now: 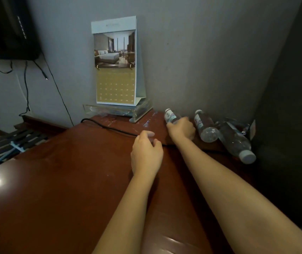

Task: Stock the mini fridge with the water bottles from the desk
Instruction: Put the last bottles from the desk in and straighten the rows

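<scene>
Currently your right hand (181, 129) grips clear, white-capped water bottle (170, 116); left hand (146, 153) loosely curled, empty. Second bottle (205, 127), third bottle (238, 143) lie beside it; black cable (109, 128) crosses tabletop (54, 189).

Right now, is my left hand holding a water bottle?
No, the left hand is empty over the desk; the right hand grips a bottle.
</scene>
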A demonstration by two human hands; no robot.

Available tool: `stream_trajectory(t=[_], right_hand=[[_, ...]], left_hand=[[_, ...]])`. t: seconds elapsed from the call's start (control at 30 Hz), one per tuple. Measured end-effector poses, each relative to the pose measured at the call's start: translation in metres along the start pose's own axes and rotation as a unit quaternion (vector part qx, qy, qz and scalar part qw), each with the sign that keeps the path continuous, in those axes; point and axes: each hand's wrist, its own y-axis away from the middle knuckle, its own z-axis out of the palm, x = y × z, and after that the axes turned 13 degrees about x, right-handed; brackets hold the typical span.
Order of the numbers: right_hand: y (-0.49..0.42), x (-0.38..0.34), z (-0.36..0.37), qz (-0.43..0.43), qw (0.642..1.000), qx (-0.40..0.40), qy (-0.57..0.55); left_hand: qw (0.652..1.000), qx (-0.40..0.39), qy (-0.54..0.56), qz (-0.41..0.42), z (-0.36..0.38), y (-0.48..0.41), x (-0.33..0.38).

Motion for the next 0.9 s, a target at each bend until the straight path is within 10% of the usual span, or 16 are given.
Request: stream_trajectory(t=[0.23,0.53,0.9], right_hand=[[0.075,0.009,-0.048,0.049,0.977,-0.054,-0.201],[0.134,0.039,-0.157,-0.064,0.941,-0.233,-0.238],[0.153,0.073,-0.317,-0.024,0.831,-0.41,-0.377]], left_hand=[[0.927,-0.092,0.26,-0.254,0.004,-0.011,0.0],[0.857,-0.037,0.45,-0.249,-0.031,0.029,0.043],[0.864,-0.235,0.436,-0.092,-0.124,0.13,0.111]])
